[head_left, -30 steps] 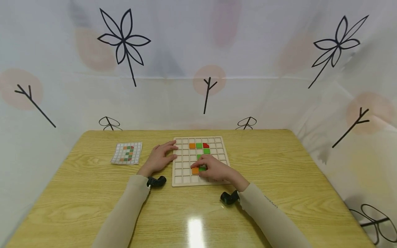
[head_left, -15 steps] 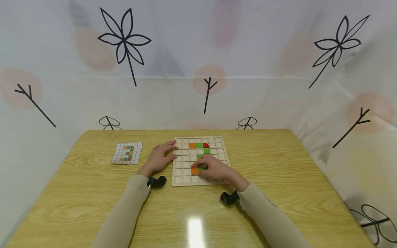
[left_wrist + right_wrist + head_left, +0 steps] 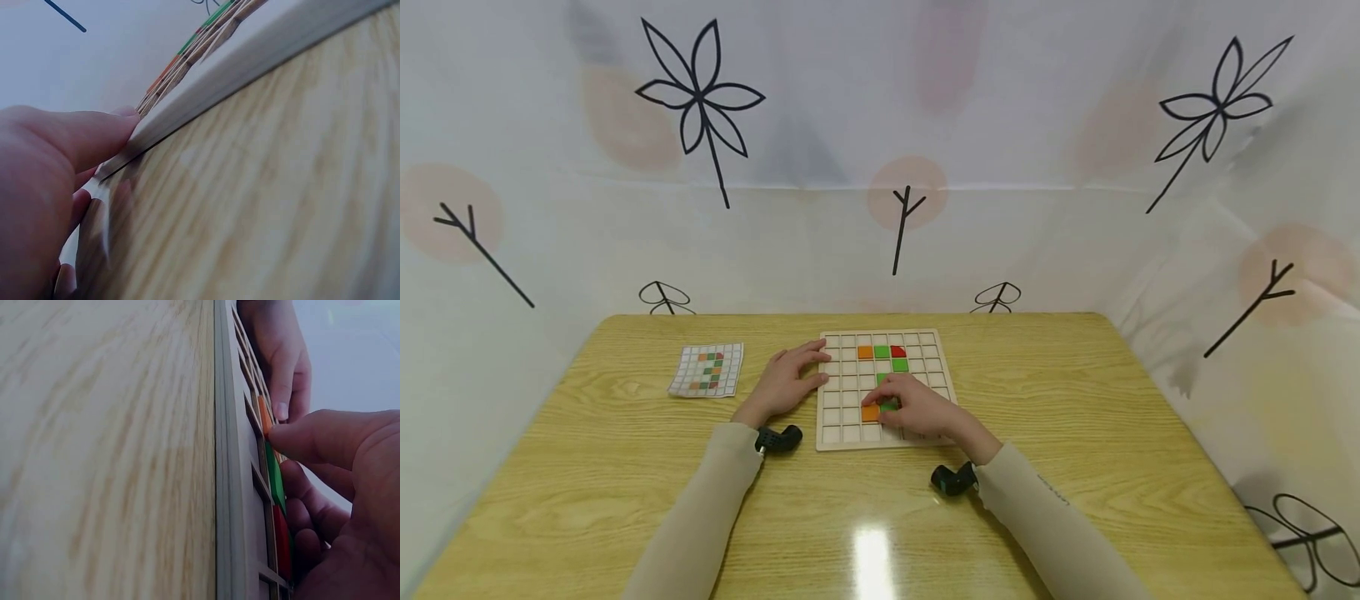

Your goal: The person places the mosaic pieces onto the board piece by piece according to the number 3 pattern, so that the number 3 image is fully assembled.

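From the head view, my left hand lies flat with straight fingers against the left edge of the one wooden grid board, which sits at the middle of the bench. My right hand rests on the board, fingers curled down onto the tiles near an orange tile and a green tile. In the far rows I count one more orange tile, two green ones and one red tile; another green shows partly above my fingers. One pattern card lies on the bench, well left of the board. The bench is light wood grain with a glare spot, and white cloth printed with black leaves and twigs hangs all around.

From the left wrist view, my fingers press straight against the board's rim.

From the right wrist view, my thumb touches the orange tile, with a green tile and a red one beside my curled fingers; whether I actually pinch one I cannot tell.
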The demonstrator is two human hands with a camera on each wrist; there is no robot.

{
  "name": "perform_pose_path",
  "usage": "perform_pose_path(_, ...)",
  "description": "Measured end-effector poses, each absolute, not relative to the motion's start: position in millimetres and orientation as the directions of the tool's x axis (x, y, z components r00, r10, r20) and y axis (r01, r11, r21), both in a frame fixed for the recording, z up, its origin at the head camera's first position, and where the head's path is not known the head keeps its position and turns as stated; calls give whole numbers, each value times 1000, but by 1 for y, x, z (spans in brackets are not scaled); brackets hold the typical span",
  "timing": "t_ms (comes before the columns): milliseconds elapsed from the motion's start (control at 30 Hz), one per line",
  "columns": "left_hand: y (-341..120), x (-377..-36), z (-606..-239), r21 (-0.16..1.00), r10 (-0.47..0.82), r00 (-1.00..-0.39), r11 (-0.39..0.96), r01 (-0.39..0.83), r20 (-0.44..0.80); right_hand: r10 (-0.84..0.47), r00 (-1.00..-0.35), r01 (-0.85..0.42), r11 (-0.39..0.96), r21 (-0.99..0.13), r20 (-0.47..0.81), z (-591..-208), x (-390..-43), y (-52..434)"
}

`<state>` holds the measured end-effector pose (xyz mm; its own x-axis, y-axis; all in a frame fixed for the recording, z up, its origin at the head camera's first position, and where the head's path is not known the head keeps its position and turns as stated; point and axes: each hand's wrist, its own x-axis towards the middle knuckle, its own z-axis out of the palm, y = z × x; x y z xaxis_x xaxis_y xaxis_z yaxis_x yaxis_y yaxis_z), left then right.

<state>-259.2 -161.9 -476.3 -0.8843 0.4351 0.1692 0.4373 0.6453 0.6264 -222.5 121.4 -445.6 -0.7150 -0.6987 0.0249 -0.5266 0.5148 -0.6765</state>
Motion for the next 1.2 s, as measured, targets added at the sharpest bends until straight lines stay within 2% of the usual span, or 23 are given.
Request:
perform_pose_path(233,-160,-260,-476,632,441,-881,637,441,169,-676,-737,-517,540,-664,25,-449,-222,122)
perform_pose_path(500,-166,-257,-474,616,439,-883,654,440,165,-652,-758,-457,499,-736,28,-446,-217,118)
perform_pose_path(633,-170,-255,-474,613,437,-884,658,438,163,-612,-790,-413,513,-752,16,-447,-216,116)
perform_pose_path(900,-174,-256,-472,681,430,-885,595,427,180,-531,-848,-327,518,-790,3,-444,-220,118)
perform_pose_path(1200,-171,-255,-468,724,381,-902,562,400,202,-495,-866,-332,452,-828,77,-443,-219,129)
